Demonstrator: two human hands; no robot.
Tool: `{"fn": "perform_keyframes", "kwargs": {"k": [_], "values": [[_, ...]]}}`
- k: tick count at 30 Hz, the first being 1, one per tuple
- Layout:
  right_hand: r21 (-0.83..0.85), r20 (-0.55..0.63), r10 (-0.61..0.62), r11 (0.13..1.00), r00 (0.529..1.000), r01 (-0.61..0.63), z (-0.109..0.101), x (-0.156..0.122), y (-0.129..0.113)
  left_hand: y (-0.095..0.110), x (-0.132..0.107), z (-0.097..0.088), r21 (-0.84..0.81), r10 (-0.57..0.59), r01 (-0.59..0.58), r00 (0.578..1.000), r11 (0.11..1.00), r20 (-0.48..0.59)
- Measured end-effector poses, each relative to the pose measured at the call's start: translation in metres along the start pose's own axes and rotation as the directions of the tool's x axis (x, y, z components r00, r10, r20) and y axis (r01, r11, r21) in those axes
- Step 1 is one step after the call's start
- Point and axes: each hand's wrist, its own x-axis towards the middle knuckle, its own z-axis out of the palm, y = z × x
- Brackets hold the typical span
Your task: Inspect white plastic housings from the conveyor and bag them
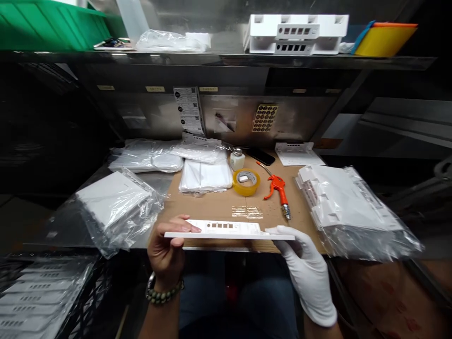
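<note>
A white plastic housing panel [229, 235] with a row of square port openings is held edge-on above the front of the bench. My left hand [169, 249], bare and with a beaded bracelet and a watch at the wrist, grips its left end between thumb and fingers. At the right end, my right hand [303, 268] in a white glove is closed on the panel. Beyond it on the cardboard lie a roll of yellow tape [246, 189] and an orange air blow gun [278, 187]. A small white bottle [237, 160] with a metal top stands behind the tape.
Bagged white panels lie at the left [115, 197] and in a stack at the right [348, 202]. White plastic bags [206, 175] and a dark phone [261, 156] lie further back. Overhead, a metal shelf [219, 59] bears a green bin [49, 26], white housings [296, 33] and a yellow container [386, 40].
</note>
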Motion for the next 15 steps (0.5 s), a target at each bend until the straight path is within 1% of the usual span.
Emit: {"fn": "perform_keyframes", "kwargs": {"k": [4, 8, 13, 14, 15], "values": [[-0.062, -0.029, -0.058, 0.996, 0.998, 0.057, -0.002, 0.0, 0.005, 0.0, -0.001, -0.002, -0.004, 0.002, -0.002, 1.0, 1.0, 0.022], [-0.086, -0.062, -0.057, 0.995, 0.996, 0.052, -0.003, -0.001, 0.011, 0.0, -0.003, -0.005, -0.002, 0.009, -0.009, 0.998, 1.0, 0.057], [-0.094, -0.093, -0.083, 0.993, 0.992, 0.074, -0.001, -0.002, 0.013, 0.001, -0.004, -0.001, -0.03, -0.009, 0.011, 0.999, 0.999, 0.046], [-0.085, -0.1, -0.098, 0.992, 0.99, 0.09, 0.0, -0.001, 0.013, 0.002, -0.003, 0.001, -0.049, -0.035, 0.036, 0.999, 0.998, 0.018], [-0.069, -0.108, -0.12, 0.991, 0.987, 0.113, 0.002, 0.0, 0.013, 0.003, -0.002, 0.002, -0.086, -0.09, 0.086, 0.995, 0.993, -0.047]]}}
